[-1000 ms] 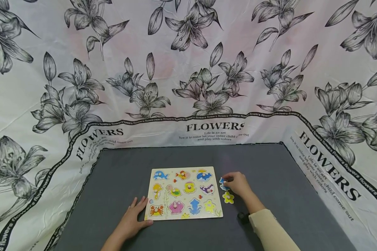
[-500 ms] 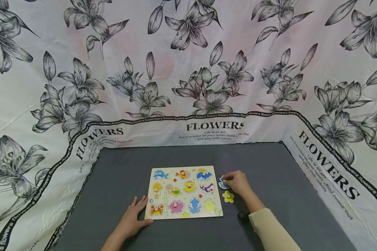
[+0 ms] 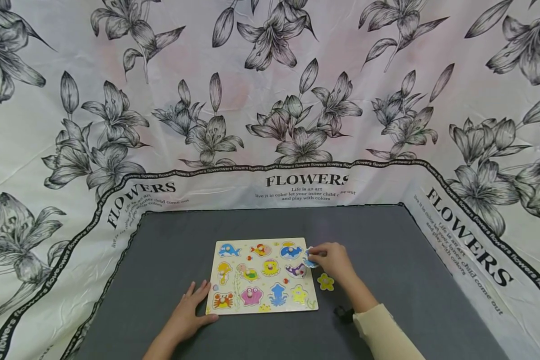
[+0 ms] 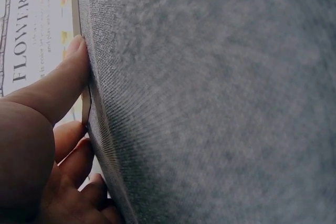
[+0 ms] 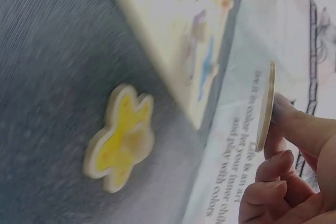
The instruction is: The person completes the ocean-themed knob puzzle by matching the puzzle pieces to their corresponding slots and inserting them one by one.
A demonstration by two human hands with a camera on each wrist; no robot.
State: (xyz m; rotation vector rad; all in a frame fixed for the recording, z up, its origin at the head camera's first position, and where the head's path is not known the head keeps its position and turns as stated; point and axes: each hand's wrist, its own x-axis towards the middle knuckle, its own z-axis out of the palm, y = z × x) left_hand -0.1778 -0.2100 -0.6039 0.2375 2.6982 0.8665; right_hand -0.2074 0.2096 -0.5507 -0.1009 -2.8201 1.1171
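A pale wooden peg puzzle board with colourful sea animals lies flat on the grey surface. My left hand rests at its near left corner, fingers spread, thumb on the near edge and fingertips by the left edge. The left wrist view shows the thumb touching the board's edge. My right hand pinches a blue puzzle piece over the board's right edge; its shape is partly covered by the fingers. In the right wrist view the piece is edge-on, raised off the surface. A yellow star-shaped piece lies right of the board.
A small black object is beside the right sleeve. White fabric printed with flowers and lettering borders the grey surface at the back and both sides.
My right hand has lifted the blue puzzle piece from beside the board and moved it left, over the board's right edge. The left hand stays at the corner.
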